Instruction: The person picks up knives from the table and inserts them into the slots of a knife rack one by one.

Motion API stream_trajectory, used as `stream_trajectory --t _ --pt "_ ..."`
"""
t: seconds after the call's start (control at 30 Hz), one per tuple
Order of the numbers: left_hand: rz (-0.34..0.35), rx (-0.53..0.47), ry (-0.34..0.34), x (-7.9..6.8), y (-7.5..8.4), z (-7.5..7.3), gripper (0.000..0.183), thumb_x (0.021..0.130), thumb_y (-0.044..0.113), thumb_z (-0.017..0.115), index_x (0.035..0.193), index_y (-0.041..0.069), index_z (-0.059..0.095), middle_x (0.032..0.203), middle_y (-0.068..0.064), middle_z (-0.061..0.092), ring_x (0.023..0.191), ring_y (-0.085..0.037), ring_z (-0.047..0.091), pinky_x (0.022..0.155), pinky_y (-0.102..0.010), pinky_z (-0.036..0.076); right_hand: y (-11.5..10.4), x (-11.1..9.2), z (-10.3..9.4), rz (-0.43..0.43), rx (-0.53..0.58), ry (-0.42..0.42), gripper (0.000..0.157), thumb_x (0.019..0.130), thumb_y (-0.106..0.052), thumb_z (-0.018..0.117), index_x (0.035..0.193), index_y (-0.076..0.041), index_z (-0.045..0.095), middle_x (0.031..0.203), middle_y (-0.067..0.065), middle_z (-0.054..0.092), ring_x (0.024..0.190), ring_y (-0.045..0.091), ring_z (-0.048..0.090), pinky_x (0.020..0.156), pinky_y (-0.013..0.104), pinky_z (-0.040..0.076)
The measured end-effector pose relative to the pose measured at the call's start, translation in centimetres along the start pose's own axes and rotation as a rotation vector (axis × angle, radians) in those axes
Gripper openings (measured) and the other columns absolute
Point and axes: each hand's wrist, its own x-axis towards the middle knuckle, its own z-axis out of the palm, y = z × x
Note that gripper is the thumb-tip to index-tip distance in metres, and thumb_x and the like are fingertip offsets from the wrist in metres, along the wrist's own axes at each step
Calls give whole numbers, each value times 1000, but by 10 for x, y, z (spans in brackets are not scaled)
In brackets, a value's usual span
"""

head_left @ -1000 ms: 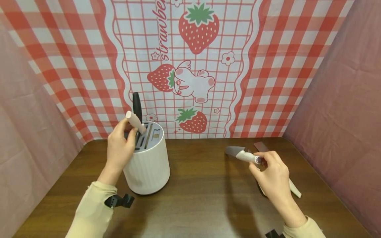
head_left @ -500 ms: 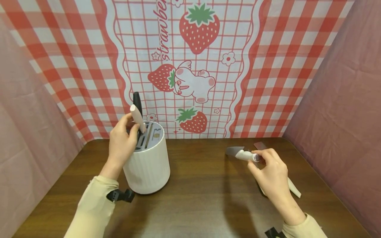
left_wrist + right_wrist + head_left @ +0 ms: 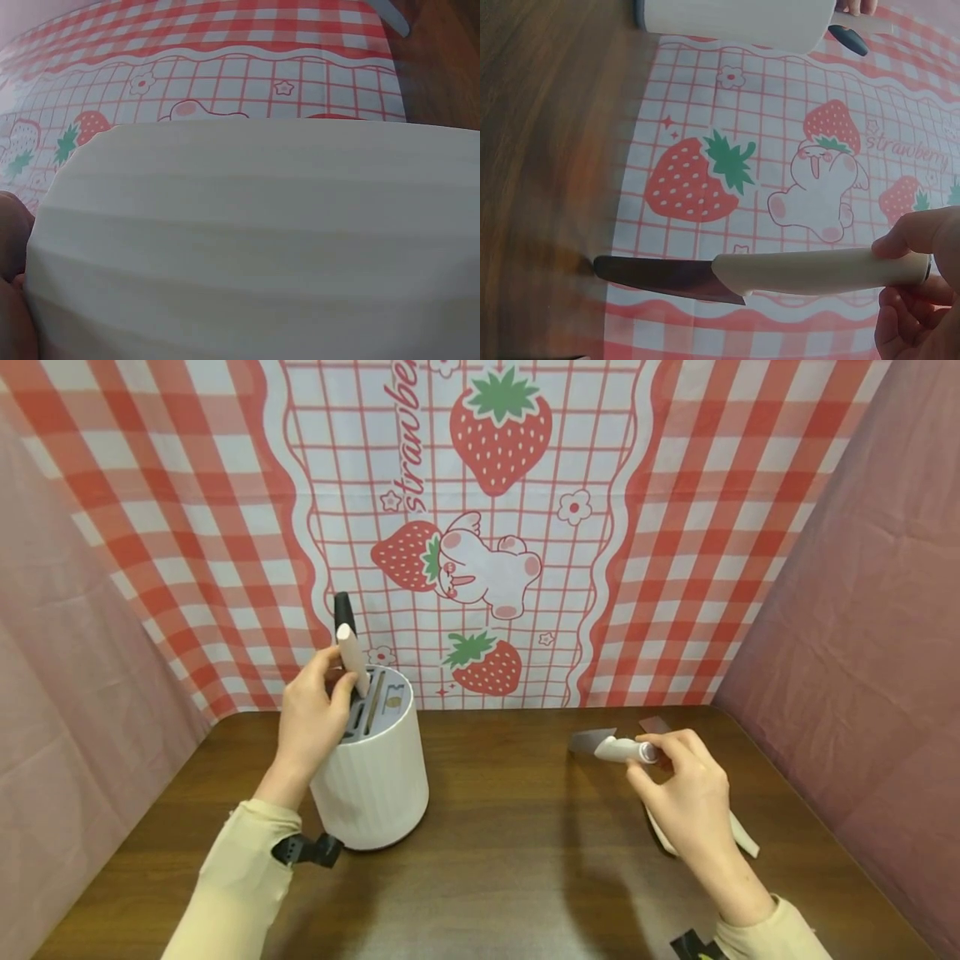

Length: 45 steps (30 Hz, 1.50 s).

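At the left, my left hand (image 3: pixel 311 718) pinches the white handle (image 3: pixel 352 662) of a knife standing in a slot of the white, ribbed knife block (image 3: pixel 375 797). That blade is hidden. A black handle (image 3: pixel 342 608) rises from the block just behind. Over the right side of the table, my right hand (image 3: pixel 690 789) grips the butt of a white-handled knife (image 3: pixel 802 271) between thumb and fingers. Its blade points left and down; whether the tip touches the table I cannot tell. In the left wrist view the block's wall (image 3: pixel 255 240) fills most of the frame.
Under and beside my right hand lie more utensils on the brown table (image 3: pixel 495 827): one pale handle (image 3: pixel 744 837), another pale handle (image 3: pixel 660 832), and a blade (image 3: pixel 655 725) behind. A strawberry-print cloth (image 3: pixel 480 552) hangs at the back, with pink cloth (image 3: pixel 840 635) at the sides.
The white handle in my left hand has swung from leaning left to more upright, and that hand has shifted slightly right. My right hand and its knife have barely moved.
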Motion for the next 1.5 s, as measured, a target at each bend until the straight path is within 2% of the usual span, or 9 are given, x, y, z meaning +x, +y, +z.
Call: stream_trajectory --t 0.27,0.4,0.57,0.73,0.97,1.27,1.5 --pt "-19 -2 -34 2 1 0 30 87 9 58 116 2 56 98 -16 64 79 -24 60 68 -37 49 -1 1 -2 7 11 -6 21 65 -2 70 86 -1 67 79 5 58 68 13 48 61 13 34" --pt "-28 -1 -41 2 1 0 30 87 10 58 116 2 56 100 -14 64 78 -23 61 65 -36 49 -1 1 -3 4 15 -5 22 65 -2 70 86 -1 68 80 4 58 68 12 48 62 12 34" --pt "-17 -20 -44 1 1 2 30 87 9 59 115 2 57 104 -12 64 80 -21 63 65 -32 48 -2 2 -3 -3 24 -4 22 65 -2 70 87 -2 68 81 3 59 68 9 48 63 10 34" --pt "-10 -29 -47 -1 1 2 29 87 11 59 115 2 58 106 -11 64 83 -20 64 71 -33 50 -3 3 -3 -7 30 -2 23 65 -1 70 87 -3 69 82 3 59 69 7 46 63 10 35" --pt "4 -27 -24 -2 2 1 28 86 11 60 113 4 59 103 -8 65 82 -18 64 69 -28 49 -5 8 -3 -14 37 -1 23 64 -1 69 87 -3 69 80 2 57 69 4 45 64 7 34" --pt "33 -45 -7 -4 5 0 27 85 8 60 111 2 59 100 -9 65 80 -18 63 69 -27 49 -9 16 0 -39 39 -43 22 64 -2 69 86 -2 68 78 3 55 68 7 44 60 14 32" --pt "70 -69 30 -5 7 2 29 83 5 62 112 1 59 98 -10 66 79 -18 63 69 -23 49 -12 22 2 -42 55 -63 22 63 -1 68 85 -2 68 77 2 54 68 4 43 61 12 32"
